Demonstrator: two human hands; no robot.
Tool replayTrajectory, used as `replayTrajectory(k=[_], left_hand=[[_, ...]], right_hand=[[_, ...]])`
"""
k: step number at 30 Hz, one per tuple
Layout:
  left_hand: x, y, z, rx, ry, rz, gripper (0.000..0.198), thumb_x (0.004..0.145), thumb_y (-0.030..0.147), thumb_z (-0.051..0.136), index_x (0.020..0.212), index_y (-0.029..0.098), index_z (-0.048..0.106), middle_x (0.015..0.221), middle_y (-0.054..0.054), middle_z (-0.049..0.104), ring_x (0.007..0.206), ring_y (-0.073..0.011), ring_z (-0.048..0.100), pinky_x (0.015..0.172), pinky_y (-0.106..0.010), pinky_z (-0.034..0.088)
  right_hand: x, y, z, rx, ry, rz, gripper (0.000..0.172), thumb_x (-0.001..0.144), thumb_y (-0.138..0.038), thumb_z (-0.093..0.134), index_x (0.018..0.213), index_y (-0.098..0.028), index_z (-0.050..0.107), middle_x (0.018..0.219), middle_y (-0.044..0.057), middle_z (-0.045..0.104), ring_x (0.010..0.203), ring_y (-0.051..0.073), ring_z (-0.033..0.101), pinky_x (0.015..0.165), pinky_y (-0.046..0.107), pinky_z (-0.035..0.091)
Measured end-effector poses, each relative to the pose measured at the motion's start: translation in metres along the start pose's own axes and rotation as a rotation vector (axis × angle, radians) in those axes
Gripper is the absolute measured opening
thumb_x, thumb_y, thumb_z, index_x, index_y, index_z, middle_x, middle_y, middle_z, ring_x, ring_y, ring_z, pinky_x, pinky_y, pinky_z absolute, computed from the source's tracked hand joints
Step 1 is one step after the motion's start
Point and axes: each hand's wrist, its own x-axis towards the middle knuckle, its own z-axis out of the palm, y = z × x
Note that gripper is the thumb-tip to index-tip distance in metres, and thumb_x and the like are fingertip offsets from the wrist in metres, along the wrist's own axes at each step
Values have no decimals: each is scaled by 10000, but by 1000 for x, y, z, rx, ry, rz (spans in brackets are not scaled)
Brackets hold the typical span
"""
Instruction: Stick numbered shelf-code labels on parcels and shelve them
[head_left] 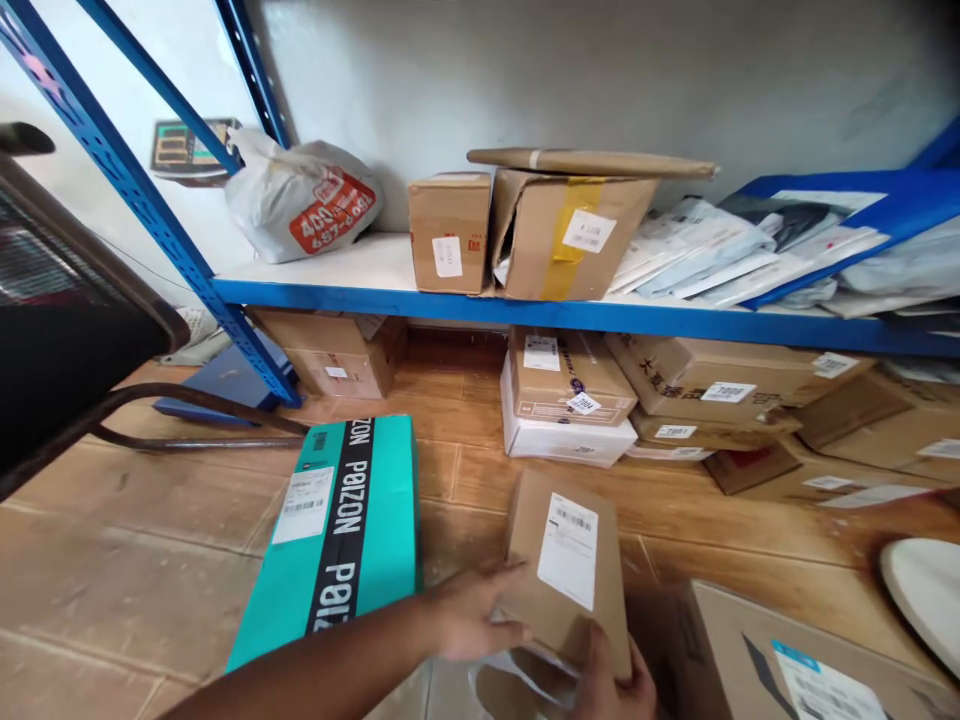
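Note:
A brown cardboard box (517,545) with a white shipping label (570,550) is between my two hands, tilted over the floor. My left hand (471,612) grips its left side near the lower corner. On the lower right corner is my right hand (611,685), thumb on the top face and fingers around the edge. Something shiny and clear, like plastic wrap (517,690), shows just below the box; I cannot make out what it covers. To the left lies a teal box (394,520) with black printed tape and a white label.
A blue-edged shelf (450,304) carries a white plastic bag (300,200), cartons and flat mailers. Several labelled cartons (574,375) are stacked beneath it. A large carton (720,660) stands at front right, a white round thing (926,600) beyond it, a chair (67,290) at left.

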Motion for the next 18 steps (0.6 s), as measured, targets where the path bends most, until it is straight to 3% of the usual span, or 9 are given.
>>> replayTrajectory(k=[2,3,4,6,8,11,12,14,18], left_hand=[[-27,-7,-21,262,81,-24,644,767,504,558,1380,372,411,1520,-38,300,1397,-301,263,1146,-479,226],[-45,-14,-35,405,166,-95,712,730,477,606,1397,373,379,1538,-47,256,1411,-332,204,1148,-541,151],[-65,-24,-49,512,264,-230,855,648,473,683,1421,356,334,1563,-76,168,1420,-368,129,1131,-582,133],[-110,-56,-68,616,299,-630,1227,388,367,814,1463,309,225,1566,-169,54,1387,-486,46,1013,-711,220],[-151,-98,-72,608,291,-918,1466,181,253,828,1478,306,146,1550,-217,126,1321,-577,172,958,-749,242],[-184,-153,-59,403,380,-830,1387,326,337,759,1412,512,-86,1496,-17,327,1191,-477,488,924,-651,396],[-186,-163,-55,359,417,-751,1322,388,334,726,1397,537,-104,1464,18,355,1175,-436,523,916,-593,441],[-173,-168,-52,329,473,-624,1243,453,254,674,1430,490,-58,1412,-10,370,1190,-386,525,905,-478,489],[-104,-136,-69,392,512,-550,1164,470,78,603,1484,312,81,1303,-110,352,1180,-354,520,931,-410,469]], right_hand=[[11,-12,-3,-193,105,-93,702,653,-676,554,1136,-169,598,919,178,664,877,407,620,727,551,509],[18,-20,-4,-270,130,-204,744,657,-690,537,1147,-133,597,994,215,642,971,429,587,825,580,471],[24,-27,-4,-320,105,-349,782,666,-701,515,1164,-103,588,1067,241,609,1048,439,547,899,594,425],[34,-38,-3,-381,-26,-615,827,686,-729,465,1183,-77,572,1175,257,542,1130,429,495,964,582,380],[38,-42,0,-478,-169,-728,855,708,-754,409,1199,-72,560,1235,260,491,1153,424,477,944,565,404],[34,-40,4,-696,-274,-701,859,759,-740,341,1247,-59,533,1287,288,431,1177,446,455,885,558,446],[31,-39,6,-751,-282,-695,848,778,-723,324,1258,-54,526,1295,296,414,1179,448,454,877,551,452],[28,-39,8,-815,-275,-714,825,804,-694,299,1262,-45,524,1298,301,397,1175,437,461,882,532,455],[28,-40,10,-849,-232,-764,795,825,-669,281,1238,-43,543,1266,292,425,1139,412,493,884,510,457]])
